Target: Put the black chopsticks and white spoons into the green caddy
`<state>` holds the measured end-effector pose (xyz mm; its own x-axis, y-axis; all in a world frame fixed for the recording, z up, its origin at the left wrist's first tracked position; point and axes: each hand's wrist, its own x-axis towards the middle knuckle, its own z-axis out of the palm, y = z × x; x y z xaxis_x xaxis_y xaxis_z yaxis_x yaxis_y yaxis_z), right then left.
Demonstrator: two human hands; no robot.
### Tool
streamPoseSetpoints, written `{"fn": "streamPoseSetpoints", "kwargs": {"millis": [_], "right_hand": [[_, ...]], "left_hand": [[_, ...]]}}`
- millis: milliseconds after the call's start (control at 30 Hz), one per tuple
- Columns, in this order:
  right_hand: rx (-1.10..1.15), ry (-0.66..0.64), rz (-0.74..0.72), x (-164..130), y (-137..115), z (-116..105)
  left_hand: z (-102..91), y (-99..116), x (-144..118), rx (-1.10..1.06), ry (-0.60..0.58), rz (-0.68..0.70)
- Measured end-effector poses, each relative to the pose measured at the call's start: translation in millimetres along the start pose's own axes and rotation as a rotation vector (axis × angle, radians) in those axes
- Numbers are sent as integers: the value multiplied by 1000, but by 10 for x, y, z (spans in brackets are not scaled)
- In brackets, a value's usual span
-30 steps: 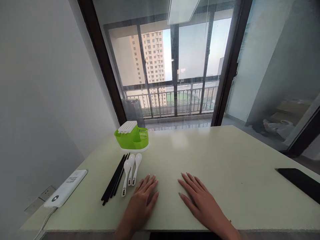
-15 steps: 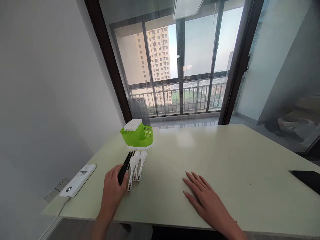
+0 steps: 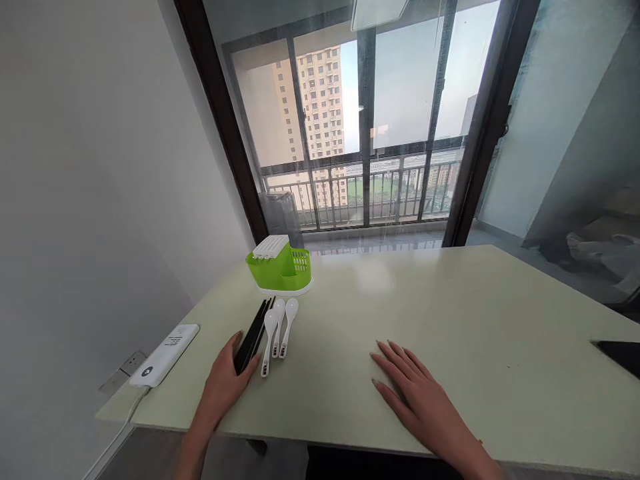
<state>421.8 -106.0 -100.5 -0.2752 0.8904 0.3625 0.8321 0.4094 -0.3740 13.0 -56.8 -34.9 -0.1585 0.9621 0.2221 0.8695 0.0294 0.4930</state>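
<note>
My left hand (image 3: 225, 377) rests at the near end of a bundle of black chopsticks (image 3: 251, 340) lying on the table. Its thumb and fingers are spread to either side of the bundle, close against it; the hand looks open. Just right of the chopsticks lie three white spoons (image 3: 279, 327), bowls pointing away from me and dark marks on their handles. Behind them stands a green utensil holder (image 3: 274, 272) with a white slotted top and white base. Flat on the tabletop, palm down and fingers stretched, my right hand (image 3: 417, 393) is open and holds nothing.
A white power strip (image 3: 165, 353) with a cable lies along the table's left edge by the wall. A black flat object (image 3: 623, 353) is at the right edge. The pale table (image 3: 450, 300) reaches to a glass door with dark frames.
The thumb and fingers of my left hand have spread wider around the chopsticks, which lie slightly more fanned out. My right hand stays in place. The view has shifted slightly.
</note>
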Motion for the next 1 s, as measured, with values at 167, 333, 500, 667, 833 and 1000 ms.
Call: {"fn": "streamPoseSetpoints", "kwargs": {"millis": [167, 333, 500, 667, 833, 1000], "right_hand": [[4, -6, 6, -17, 8, 6], [15, 11, 3, -22, 11, 17], [16, 25, -9, -18, 18, 32], [-3, 18, -7, 3, 4, 26], [10, 24, 1, 15, 1, 26], [17, 33, -8, 19, 5, 31]], "left_hand": [[36, -43, -23, 4, -13, -10], [36, -24, -71, 63, 37, -41], [34, 7, -80, 191, 119, -54], [-125, 213, 140, 361, 10, -65], [-308, 498, 486, 569, -206, -92], [-341, 577, 646, 654, -230, -92]]}}
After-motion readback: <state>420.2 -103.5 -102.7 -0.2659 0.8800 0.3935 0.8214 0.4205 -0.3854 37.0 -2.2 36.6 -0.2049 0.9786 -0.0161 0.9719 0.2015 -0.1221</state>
